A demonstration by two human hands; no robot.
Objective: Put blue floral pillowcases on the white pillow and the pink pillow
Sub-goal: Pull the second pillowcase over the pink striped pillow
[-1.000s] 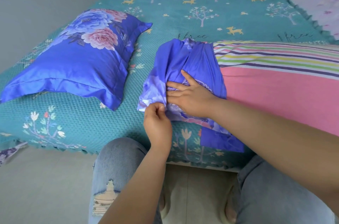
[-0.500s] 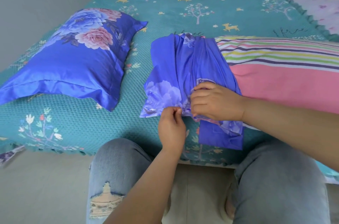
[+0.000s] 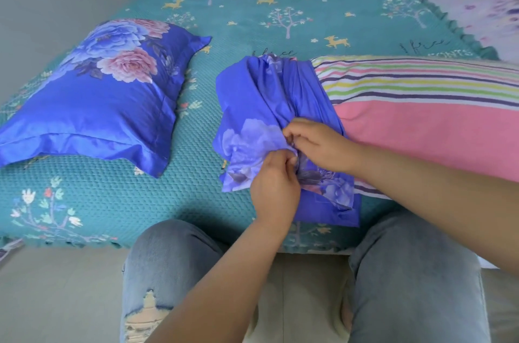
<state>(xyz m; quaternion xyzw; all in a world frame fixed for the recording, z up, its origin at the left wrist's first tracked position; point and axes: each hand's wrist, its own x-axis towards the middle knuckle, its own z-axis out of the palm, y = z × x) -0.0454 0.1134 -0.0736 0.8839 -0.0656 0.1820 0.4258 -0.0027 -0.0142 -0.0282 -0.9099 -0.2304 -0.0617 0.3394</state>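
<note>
We saw the teal bedspread (image 3: 280,5) carrying a covered pillow (image 3: 92,106) at left and the pink pillow (image 3: 421,129) at right, its near end bunched inside the blue floral pillowcase (image 3: 252,106). Our left hand (image 3: 273,188) and right hand (image 3: 317,143) both pinched its gathered fabric.

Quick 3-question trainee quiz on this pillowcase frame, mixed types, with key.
1. True or false: the finished pillow lies apart from the pink pillow.
2. What do the left hand and right hand both hold?
A. bunched pillowcase
B. bedspread
C. nothing
3. Fill in: the pink pillow's uncovered part shows a ____ band at its far edge.

Key: 1 true; 2 A; 3 striped.
</note>
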